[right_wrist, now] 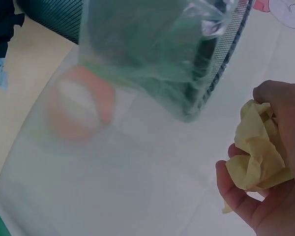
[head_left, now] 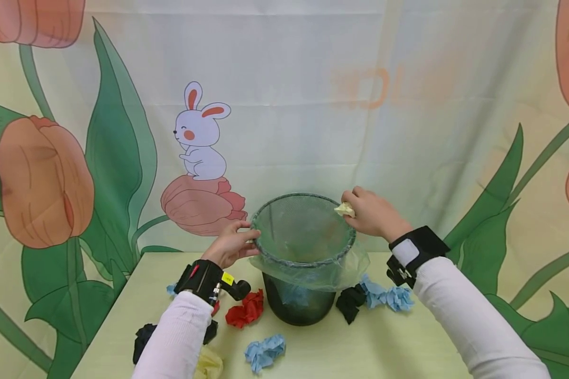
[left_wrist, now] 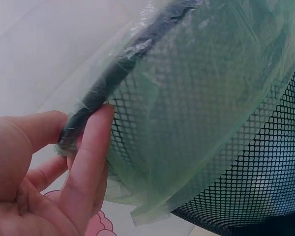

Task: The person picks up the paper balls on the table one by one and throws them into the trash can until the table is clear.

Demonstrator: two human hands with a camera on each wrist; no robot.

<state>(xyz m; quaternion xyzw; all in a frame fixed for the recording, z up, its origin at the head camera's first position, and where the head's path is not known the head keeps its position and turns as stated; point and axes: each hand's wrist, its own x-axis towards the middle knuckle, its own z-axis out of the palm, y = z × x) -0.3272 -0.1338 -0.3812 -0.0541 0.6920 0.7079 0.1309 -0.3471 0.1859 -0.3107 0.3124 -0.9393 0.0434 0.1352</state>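
A black mesh wastebasket lined with a thin green plastic bag stands on the table, the bag folded out over its rim. My left hand grips that rim at the left side; in the left wrist view the thumb and fingers pinch the bag-covered edge. Over the right side of the rim, my right hand holds a crumpled yellow paper ball between curled fingers and thumb. Something light blue shows dimly through the basket's mesh.
Crumpled paper lies around the basket: red and blue in front, black and blue to the right. Black and yellow pieces lie near the left forearm. A printed curtain hangs behind the table.
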